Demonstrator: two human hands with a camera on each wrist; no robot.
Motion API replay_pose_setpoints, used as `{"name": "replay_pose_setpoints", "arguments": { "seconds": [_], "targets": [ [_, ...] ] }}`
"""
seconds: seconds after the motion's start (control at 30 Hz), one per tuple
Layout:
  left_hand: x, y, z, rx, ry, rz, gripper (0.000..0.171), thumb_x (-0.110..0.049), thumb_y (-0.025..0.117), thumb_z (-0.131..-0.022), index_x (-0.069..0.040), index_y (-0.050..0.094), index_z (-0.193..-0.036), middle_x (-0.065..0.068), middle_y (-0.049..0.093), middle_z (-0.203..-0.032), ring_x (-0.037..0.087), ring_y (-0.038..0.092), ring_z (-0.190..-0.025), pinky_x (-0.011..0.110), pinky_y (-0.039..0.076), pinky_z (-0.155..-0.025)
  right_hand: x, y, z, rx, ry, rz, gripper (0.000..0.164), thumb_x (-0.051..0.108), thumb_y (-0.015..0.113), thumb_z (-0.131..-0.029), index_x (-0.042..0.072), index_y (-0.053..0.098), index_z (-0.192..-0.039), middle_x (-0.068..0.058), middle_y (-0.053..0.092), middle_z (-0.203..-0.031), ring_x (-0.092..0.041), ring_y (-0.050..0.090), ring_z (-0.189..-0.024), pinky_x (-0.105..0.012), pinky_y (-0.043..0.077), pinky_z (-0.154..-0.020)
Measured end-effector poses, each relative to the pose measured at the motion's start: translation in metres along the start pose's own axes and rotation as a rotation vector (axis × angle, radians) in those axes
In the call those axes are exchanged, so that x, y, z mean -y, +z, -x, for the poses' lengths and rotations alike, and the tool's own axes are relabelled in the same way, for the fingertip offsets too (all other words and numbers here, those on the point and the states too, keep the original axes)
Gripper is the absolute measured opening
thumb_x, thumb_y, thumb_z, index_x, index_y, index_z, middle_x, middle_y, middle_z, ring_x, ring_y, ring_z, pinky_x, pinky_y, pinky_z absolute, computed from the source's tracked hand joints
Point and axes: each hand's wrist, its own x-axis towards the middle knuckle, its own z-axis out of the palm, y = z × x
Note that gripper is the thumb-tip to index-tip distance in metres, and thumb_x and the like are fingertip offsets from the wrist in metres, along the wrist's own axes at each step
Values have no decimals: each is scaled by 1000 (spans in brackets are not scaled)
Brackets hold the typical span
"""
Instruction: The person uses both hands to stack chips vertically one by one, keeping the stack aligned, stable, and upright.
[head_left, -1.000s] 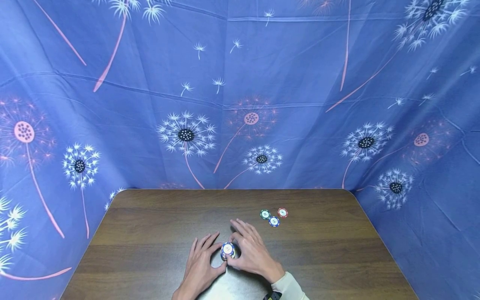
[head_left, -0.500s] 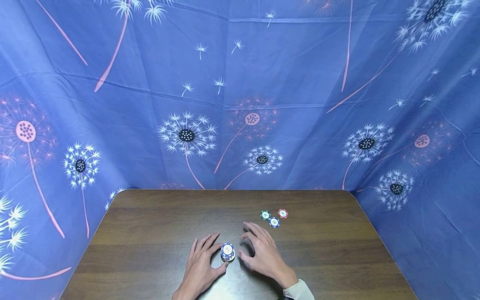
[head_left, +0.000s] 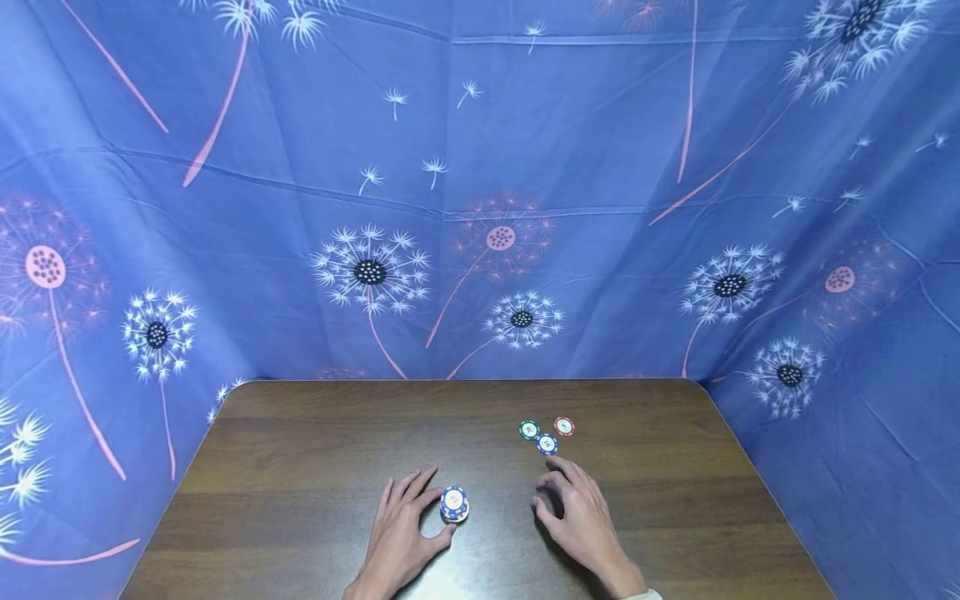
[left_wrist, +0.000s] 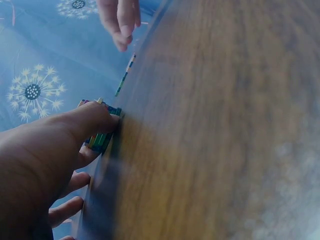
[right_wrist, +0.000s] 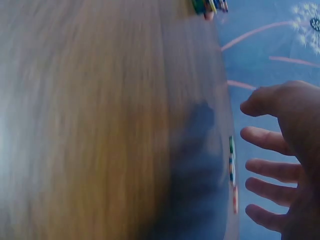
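Observation:
A short stack of poker chips (head_left: 453,501), a blue-edged one on top, stands on the table left of centre. My left hand (head_left: 401,529) pinches it from the left between thumb and index finger, while its other fingers are spread. In the left wrist view the thumb covers part of the stack's (left_wrist: 100,139) side. Well to the right, my right hand (head_left: 581,517) hovers with loosely bent fingers and holds nothing. Just beyond its fingertips three single chips lie flat: a green one (head_left: 529,429), a blue one (head_left: 547,444) and a red one (head_left: 564,427).
The brown wooden table (head_left: 315,433) has rounded far corners. Blue fabric with dandelion prints (head_left: 450,167) hangs behind it and on both sides.
My right hand has let go of the stack and moved right, toward the loose chips. My left hand stays at the stack.

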Motion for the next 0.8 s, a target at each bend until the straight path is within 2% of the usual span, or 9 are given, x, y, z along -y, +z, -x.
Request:
{"name": "replay_pose_setpoints", "arguments": {
  "seconds": [0.17, 0.37, 0.57, 0.8],
  "targets": [
    [0, 0, 1, -3, 3, -5, 51, -35, 94, -71, -13, 81, -115, 6, 66, -147, 37, 58, -136, 69, 34, -118, -15, -7, 1, -30, 55, 37, 28, 14, 93, -77, 11, 75, -98, -20, 69, -135, -43, 64, -127, -64, 51, -102],
    [0, 0, 2, -16, 13, -14, 51, -35, 94, -70, -14, 81, -114, 5, 67, -146, 36, 59, -135, 69, 35, -117, -31, -10, -8, -16, 106, 75, 26, 16, 92, -80, 8, 75, -98, -24, 66, -137, -46, 61, -129, -66, 49, -105],
    [0, -1, 1, 5, -5, -10, 52, -36, 93, -70, -13, 81, -115, 6, 66, -147, 36, 58, -136, 69, 34, -119, -43, -6, -22, -19, 105, 124, 33, 21, 93, -79, 4, 75, -100, -28, 64, -136, -49, 60, -128, -68, 48, -105],
    [-1, 0, 1, 24, -18, -5, 51, -35, 93, -72, -14, 81, -116, 5, 66, -148, 36, 57, -138, 68, 32, -120, -46, 1, -33, -38, 123, 136, 38, 26, 95, -77, 4, 74, -100, -29, 63, -137, -52, 60, -126, -70, 49, -102]
  ]
}}
